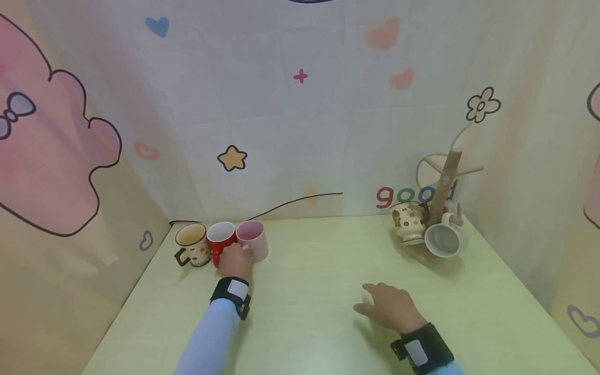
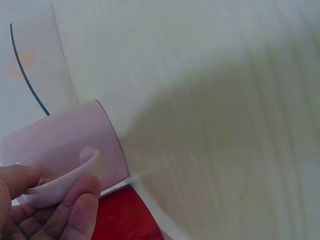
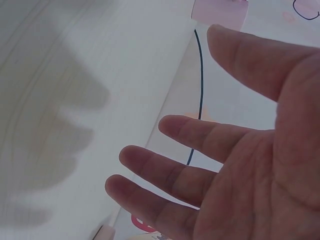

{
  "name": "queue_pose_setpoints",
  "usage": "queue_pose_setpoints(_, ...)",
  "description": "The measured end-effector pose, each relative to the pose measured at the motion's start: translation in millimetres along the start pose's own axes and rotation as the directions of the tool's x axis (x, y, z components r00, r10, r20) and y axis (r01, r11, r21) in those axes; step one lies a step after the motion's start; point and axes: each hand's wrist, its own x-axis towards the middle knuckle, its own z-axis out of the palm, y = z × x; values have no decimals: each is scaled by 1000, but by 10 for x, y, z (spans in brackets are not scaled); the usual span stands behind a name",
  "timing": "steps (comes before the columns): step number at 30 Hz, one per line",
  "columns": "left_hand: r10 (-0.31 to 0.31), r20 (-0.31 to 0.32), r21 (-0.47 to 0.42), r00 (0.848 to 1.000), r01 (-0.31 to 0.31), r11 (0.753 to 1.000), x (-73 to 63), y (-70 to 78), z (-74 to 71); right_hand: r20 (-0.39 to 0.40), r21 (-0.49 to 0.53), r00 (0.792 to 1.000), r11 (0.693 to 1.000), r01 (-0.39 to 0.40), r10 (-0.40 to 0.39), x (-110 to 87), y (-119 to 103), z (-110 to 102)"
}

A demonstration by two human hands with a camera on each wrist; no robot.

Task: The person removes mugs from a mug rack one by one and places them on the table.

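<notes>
At the left of the table, three mugs stand close together in a row. The pink mug (image 1: 259,245) is upright at the right end, and my left hand (image 1: 236,260) pinches its handle (image 2: 65,184) between thumb and curled fingers. Right beside it is the red mug (image 1: 217,247), white inside, partly covered by that hand. A cream mug with brown spots (image 1: 199,251) and a dark handle stands at the left end. My right hand (image 1: 391,307) hovers over the front right of the table, fingers spread and holding nothing.
A wooden mug rack (image 1: 445,182) stands at the back right, with a spotted mug (image 1: 409,221) and a white mug (image 1: 447,239) hanging tilted on it. A printed curtain (image 1: 281,130) rises behind the table (image 1: 309,291) and along both sides.
</notes>
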Motion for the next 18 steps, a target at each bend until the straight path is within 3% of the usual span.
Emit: queue_pose_setpoints(18,-2,47,1,999,2,1000,12,-15,-14,10,1,1000,1000,1,-1,3,-11,-21)
